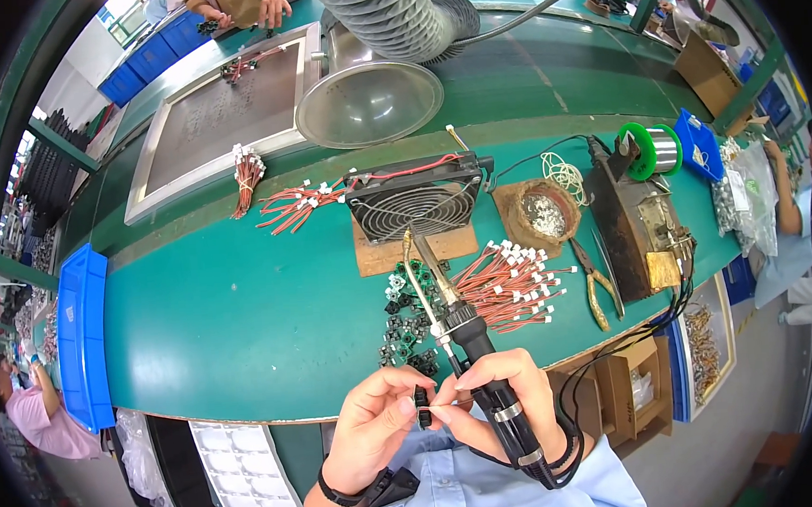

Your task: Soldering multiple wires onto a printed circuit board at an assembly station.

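Close to my body, my left hand (368,425) pinches a small black component (423,407) between thumb and fingers. The fingertips of my right hand (517,391) meet that component from the other side. Resting in the same right hand is a black-handled soldering iron (469,331), with a thin metal tube beside its barrel and its tip pointing away from me. Beneath the iron lies a pile of small black and green components (405,332). To its right spreads a heap of red-and-black wires with white connectors (515,289).
A small fan (412,202) stands behind the pile. To its right are a round solder-waste bowl (543,215), pliers (598,288), a soldering station (637,225) and a green solder spool (651,150). A blue bin (84,338) sits at left. Another person's hands (270,9) work across the bench.
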Available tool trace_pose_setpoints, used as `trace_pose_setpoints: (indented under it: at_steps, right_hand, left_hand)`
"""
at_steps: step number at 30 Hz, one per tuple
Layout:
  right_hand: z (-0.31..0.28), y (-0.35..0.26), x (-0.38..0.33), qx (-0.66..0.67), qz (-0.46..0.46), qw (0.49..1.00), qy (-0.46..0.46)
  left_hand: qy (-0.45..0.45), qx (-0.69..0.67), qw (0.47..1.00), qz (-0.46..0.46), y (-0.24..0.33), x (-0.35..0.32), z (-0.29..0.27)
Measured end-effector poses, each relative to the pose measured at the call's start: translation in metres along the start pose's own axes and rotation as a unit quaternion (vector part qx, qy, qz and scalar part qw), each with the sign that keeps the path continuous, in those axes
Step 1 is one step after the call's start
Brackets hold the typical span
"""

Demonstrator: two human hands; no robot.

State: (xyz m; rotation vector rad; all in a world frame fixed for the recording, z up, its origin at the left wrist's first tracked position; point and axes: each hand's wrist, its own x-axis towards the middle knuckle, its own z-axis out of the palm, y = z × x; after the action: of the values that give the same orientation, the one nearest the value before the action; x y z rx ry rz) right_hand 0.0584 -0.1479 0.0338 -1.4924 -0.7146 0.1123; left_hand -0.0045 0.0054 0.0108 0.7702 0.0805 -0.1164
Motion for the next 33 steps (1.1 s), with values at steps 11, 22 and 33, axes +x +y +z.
trace_pose_setpoints:
  at_steps: [11,22,33]
  right_hand:
    - [-0.003,0.0,0.001,-0.026,-0.008,0.999,0.022]
    - [-0.014,0.002,0.002,0.003,0.02,1.0,-0.007]
    - [-0.02,-0.001,0.001,0.034,0.05,0.998,-0.028]
  left_hand:
    - [-0.008,0.031,0.999,0.02,-0.004,0.001,-0.002]
    - [-0.005,0.113,0.994,0.005,0.009,0.001,0.0]
    - [0.042,0.126,0.991,-0.009,0.01,0.002,0.011]
